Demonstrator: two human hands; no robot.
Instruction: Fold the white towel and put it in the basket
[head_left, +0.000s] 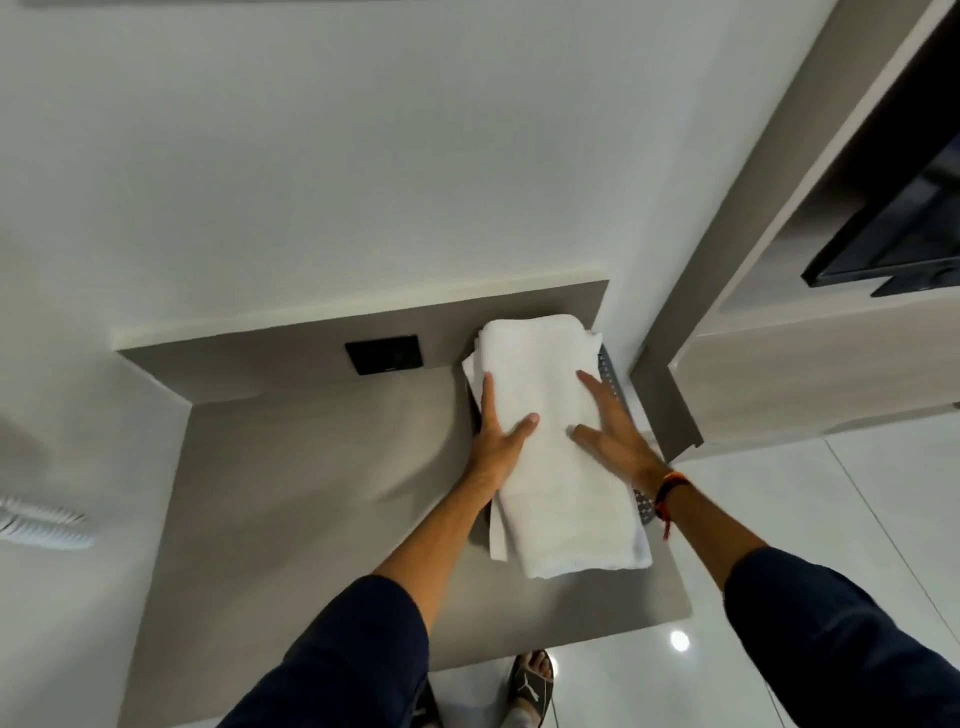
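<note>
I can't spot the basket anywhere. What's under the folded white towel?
Under the folded white cloth towel, a perforated grey basket edge peeks out along its right side, on the grey desk. The towel and both hands cover the rest, so its inside is hidden.

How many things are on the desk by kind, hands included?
Hands: 2, left hand and right hand, both flat on the towel
White towel: 1, folded
Basket: 1, mostly hidden under the towel
Total: 4

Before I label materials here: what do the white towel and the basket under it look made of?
White towel: soft cloth, likely cotton terry; matte, thick rounded folds. Basket: mostly hidden; its grey perforated rim suggests plastic or metal, I cannot tell which.
</note>
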